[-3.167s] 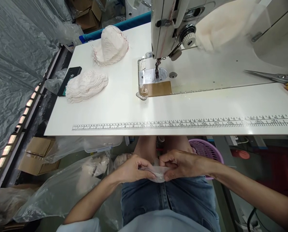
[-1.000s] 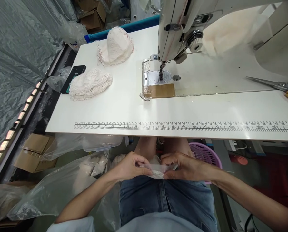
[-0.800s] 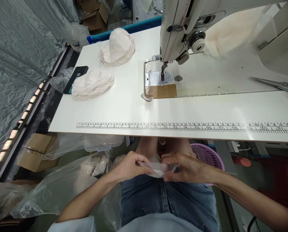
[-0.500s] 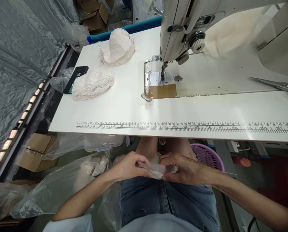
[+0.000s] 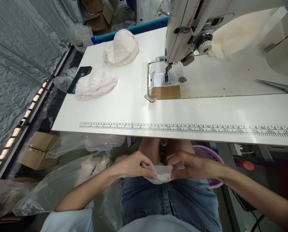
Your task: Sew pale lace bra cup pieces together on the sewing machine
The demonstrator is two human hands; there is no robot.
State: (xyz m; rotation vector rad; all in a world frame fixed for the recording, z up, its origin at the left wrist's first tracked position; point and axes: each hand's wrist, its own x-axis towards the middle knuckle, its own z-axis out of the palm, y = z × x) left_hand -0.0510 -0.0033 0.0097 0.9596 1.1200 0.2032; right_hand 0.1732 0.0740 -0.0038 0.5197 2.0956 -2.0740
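Note:
Over my lap, below the table edge, both hands pinch one small piece of white lace fabric (image 5: 161,174). My left hand (image 5: 134,166) grips its left side with closed fingers. My right hand (image 5: 188,165) grips its right side, thumb and fingers pressed together. The fabric hangs between them above my denim shorts (image 5: 168,199).
A white sewing machine (image 5: 202,29) stands on the white table (image 5: 124,106), which has a printed ruler along its front edge. Two piles of lace pieces (image 5: 96,85) (image 5: 122,48) and a black phone (image 5: 79,77) lie at left. Scissors (image 5: 279,85) lie at right. Plastic bags (image 5: 61,180) and a purple basket (image 5: 210,158) sit below.
My hands stay at my lap on the lace piece and have shifted slightly; the fabric now sags lower between them. The view has drifted a little to the left.

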